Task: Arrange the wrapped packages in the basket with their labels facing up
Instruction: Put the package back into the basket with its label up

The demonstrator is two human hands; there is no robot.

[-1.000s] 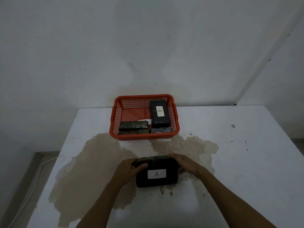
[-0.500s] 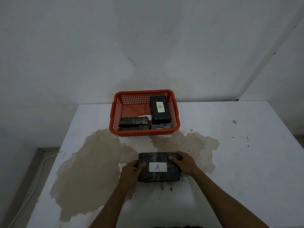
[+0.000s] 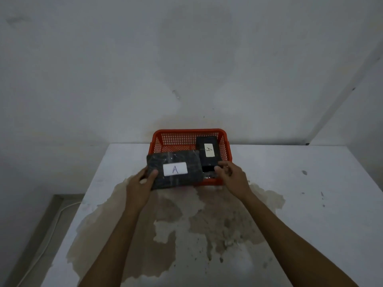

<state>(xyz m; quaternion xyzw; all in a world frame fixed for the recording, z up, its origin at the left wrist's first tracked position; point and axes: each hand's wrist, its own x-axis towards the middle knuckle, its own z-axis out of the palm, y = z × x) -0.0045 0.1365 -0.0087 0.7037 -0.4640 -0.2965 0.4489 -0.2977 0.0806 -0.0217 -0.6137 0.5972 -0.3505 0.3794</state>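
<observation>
— Where is the wrapped package (image 3: 174, 169) with the "A" label?

— The left hand (image 3: 141, 185) holds it by its left end, thumb on top and fingers underneath. It sits over the near-left corner of the orange basket (image 3: 157, 141), covering the front wall there. Whether it rests on the rim or hangs just above it, I cannot tell.

— Which way does it lie?

— Long axis runs left to right, slightly tilted, the right end a little farther from the person. The white label faces up, and the "A" reads upright from the person's side.

— And the right hand (image 3: 232, 176)?

— At the basket's near-right corner, fingers loosely curled, fingertips close to the package's right end. It does not seem to grip anything, though contact with the rim is unclear.

— What else is in the basket?

— A second black package (image 3: 208, 151) along the right wall, long axis running away from the person, label up, its "A" turned sideways.

— The surface?

— A white table (image 3: 310, 204) with a large brownish stain (image 3: 124, 235) in front of the basket.
</observation>
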